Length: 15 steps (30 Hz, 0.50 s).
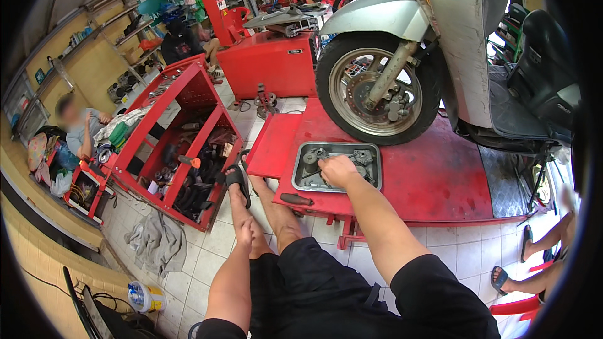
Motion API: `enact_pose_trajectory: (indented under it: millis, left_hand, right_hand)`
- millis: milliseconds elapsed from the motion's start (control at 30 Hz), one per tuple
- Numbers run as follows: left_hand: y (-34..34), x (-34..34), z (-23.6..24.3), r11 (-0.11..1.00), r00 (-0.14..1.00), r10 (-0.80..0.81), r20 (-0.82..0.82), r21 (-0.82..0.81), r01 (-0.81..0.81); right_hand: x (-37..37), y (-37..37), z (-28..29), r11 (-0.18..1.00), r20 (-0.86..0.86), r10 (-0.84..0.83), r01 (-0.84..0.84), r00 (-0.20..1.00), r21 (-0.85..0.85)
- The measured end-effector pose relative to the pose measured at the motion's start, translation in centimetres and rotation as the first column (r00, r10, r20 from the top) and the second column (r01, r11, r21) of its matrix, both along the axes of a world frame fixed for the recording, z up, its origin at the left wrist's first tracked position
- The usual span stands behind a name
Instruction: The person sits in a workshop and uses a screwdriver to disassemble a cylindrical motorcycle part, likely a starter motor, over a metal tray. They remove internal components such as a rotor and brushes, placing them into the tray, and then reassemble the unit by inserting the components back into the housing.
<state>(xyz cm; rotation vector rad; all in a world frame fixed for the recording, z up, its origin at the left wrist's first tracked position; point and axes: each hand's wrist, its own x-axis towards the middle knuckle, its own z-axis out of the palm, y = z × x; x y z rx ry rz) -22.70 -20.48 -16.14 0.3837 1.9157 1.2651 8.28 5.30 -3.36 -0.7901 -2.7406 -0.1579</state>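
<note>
On the red lift platform point(433, 182) lies a grey metal tray point(379, 176) holding several greasy metal parts. My right hand point(338, 171) reaches into it, fingers bent down among the parts; what they grip is hidden beneath the hand. Left of those fingers stands a round, dark metal part point(310, 162). A brown-handled tool point(296, 199) rests at the platform's near edge, just outside the tray. My left hand point(247, 231) is low by my legs, its fingers curled in with nothing visible in them.
A silver scooter point(468, 44) stands on the platform, its front wheel point(377, 88) right behind the tray. At left is a red tool cart point(182, 169) full of parts. A grey cloth point(157, 242) and a bucket point(146, 297) are on the floor. Other people sit left and right.
</note>
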Motion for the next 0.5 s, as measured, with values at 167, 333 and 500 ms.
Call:
enact_pose_trajectory:
  millis: [167, 333, 500]
  left_hand:
    - [3.7, 1.7, 8.0, 0.935, 0.295, -0.345, -0.891, -0.301, 0.185]
    - [5.9, 2.0, 17.4, 0.878, -0.272, -0.309, -0.911, -0.383, 0.286]
    - [7.6, 3.6, 24.3, 0.857, -0.495, -0.255, -0.831, -0.431, 0.283]
  right_hand:
    - [-2.2, 0.1, 1.6, 0.999, 0.03, 0.031, -0.032, 0.999, 0.022]
    - [-5.7, -0.1, 3.9, 0.986, 0.017, 0.114, -0.115, 0.993, 0.119]
    - [-8.0, -1.1, 5.5, 0.973, 0.051, 0.19, -0.195, 0.98, 0.125]
